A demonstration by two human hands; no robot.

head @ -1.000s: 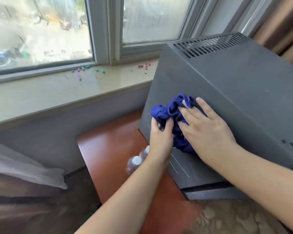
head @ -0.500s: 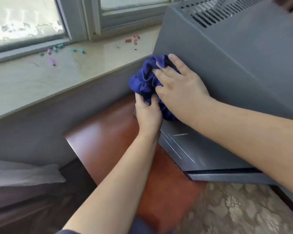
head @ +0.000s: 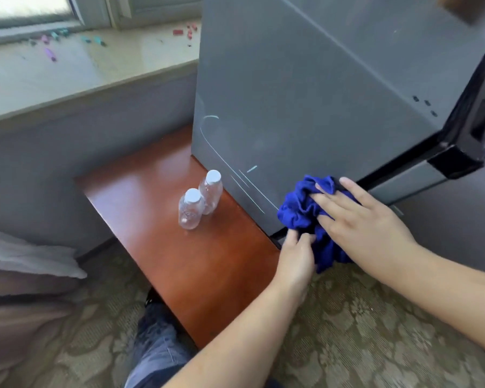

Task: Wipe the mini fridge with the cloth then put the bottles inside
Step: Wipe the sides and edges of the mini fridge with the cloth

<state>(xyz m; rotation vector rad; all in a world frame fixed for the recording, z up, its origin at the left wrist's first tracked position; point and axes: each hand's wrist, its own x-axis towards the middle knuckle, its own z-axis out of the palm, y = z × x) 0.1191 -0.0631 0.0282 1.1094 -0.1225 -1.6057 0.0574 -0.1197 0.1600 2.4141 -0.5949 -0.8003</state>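
Your right hand (head: 367, 219) flat-fingered, pressing crumpled blue cloth (head: 300, 211) on grey metal mini fridge (head: 291, 93), centre right, left hand (head: 294, 259) pinching it

No text is legible on the mini fridge (head: 305, 93) or bottles (head: 191, 211).

Matt grey mini fridge (head: 305, 102), soft blue cloth (head: 303, 211), glossy wooden table (head: 157, 197).
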